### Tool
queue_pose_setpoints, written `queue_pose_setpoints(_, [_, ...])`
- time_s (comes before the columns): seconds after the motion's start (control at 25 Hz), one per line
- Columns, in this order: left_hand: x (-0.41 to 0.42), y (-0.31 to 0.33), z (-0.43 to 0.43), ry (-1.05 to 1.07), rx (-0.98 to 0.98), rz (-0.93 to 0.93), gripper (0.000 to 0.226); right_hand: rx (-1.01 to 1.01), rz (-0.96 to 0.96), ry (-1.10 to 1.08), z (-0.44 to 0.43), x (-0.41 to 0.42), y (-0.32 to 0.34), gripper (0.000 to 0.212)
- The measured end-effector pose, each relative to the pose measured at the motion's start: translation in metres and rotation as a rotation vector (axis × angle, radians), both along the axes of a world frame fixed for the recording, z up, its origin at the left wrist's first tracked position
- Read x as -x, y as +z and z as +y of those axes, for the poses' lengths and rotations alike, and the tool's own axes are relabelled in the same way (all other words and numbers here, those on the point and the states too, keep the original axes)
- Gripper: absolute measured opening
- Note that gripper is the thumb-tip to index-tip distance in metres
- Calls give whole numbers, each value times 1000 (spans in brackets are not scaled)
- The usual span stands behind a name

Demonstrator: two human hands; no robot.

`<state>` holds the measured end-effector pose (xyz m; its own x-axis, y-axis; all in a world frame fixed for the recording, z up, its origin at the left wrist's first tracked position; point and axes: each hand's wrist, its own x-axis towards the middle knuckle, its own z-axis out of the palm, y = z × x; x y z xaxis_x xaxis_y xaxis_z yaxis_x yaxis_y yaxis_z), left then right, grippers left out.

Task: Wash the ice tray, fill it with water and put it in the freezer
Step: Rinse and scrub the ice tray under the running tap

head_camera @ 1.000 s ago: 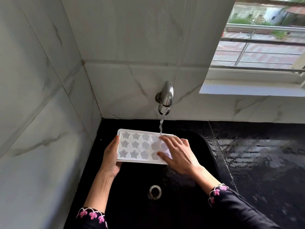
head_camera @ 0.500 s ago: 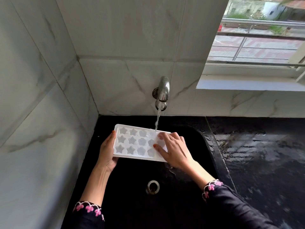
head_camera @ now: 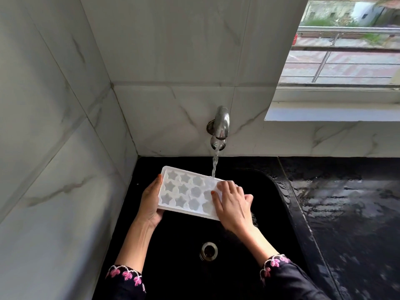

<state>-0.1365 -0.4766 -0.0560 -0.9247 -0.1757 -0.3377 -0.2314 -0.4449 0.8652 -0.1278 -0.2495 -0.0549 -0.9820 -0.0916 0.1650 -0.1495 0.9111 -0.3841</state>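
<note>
Tray [head_camera: 184, 191] white, star-shaped cells, gripped by left hand [head_camera: 150, 201], right hand [head_camera: 232, 204] flat on it

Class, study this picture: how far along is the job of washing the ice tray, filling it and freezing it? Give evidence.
Done: the wall-mounted metal tap is running. In hand: the left hand holds the white plastic ice tray with star-shaped cells over the black sink, while the right hand lies flat across its wet end under the stream, so washing. Left: filling it and freezing; no freezer is in view.
</note>
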Motion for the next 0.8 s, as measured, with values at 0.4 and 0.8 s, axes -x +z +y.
queue_pose_setpoints(0.4, [-27, -17, -34, 135, -16, -18, 41, 113, -39, 213, -18, 3, 1, 36])
queue_pose_setpoints(0.8, [-5, 26, 48, -159, 743, 239, 35, 329, -463, -186, -5, 5, -20, 35])
